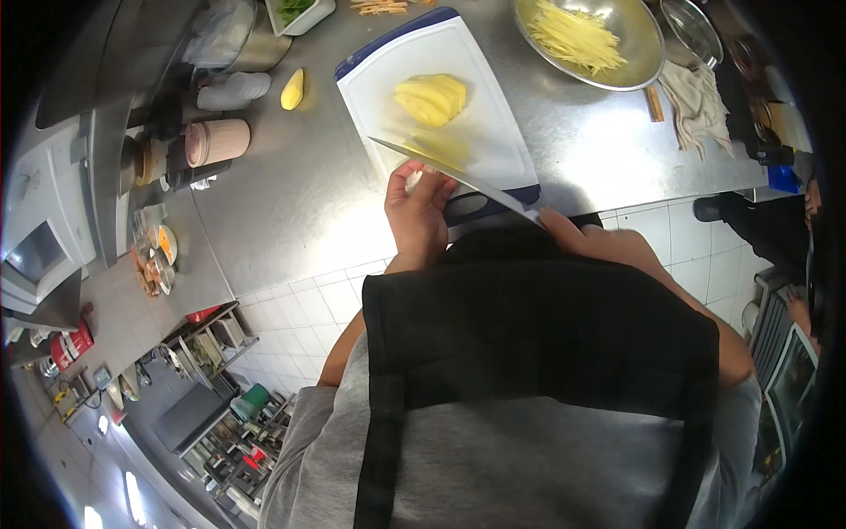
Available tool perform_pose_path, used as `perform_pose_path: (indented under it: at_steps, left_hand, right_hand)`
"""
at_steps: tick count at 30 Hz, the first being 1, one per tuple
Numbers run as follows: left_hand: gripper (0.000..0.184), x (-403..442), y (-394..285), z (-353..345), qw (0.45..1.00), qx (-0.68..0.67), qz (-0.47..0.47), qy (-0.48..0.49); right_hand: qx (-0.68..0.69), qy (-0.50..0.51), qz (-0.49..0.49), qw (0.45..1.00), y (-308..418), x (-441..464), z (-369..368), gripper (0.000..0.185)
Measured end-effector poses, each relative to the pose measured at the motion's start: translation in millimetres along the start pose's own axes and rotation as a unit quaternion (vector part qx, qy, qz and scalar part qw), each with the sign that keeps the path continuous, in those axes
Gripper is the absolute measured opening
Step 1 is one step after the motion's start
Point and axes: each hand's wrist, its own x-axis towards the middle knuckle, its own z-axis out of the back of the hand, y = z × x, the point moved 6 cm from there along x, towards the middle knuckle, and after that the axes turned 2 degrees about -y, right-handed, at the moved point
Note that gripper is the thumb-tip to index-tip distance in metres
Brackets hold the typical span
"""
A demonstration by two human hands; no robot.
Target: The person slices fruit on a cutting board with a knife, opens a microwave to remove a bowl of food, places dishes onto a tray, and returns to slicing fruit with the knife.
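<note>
My right hand (577, 236) is closed round the handle of a long kitchen knife (476, 182). Its blade slants up and left over the near part of a white cutting board (480, 75) with dark blue ends. My left hand (421, 212) is closed, fingertips at the blade's edge; a small whitish bit shows between the fingers, too little to name. Beyond the blade, a fanned pile of pale yellow potato slices (432, 99) lies on the board. A whole peeled potato (293, 90) rests on the steel counter, left of the board.
A metal bowl (648, 66) of potato shreds (577, 37) stands at the back right, near a crumpled cloth (696, 101). A pink container (218, 143) and a white tray with greens (304, 16) are on the left. Another person's dark-clothed leg (753, 220) shows at right.
</note>
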Motion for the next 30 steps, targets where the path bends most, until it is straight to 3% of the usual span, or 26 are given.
perform_pose_path:
  at_steps: [10,30]
  left_hand:
    - [0.016,-1,-2,-3,1.0,0.006,0.006,-0.004]
    - [0.038,-6,-16,2,0.998,0.048,0.008,-0.039]
  right_hand:
    - [0.004,0.008,-0.031,0.999,8,-35,8,0.045]
    - [0.037,-0.044,-0.043,0.997,4,-35,27,0.045]
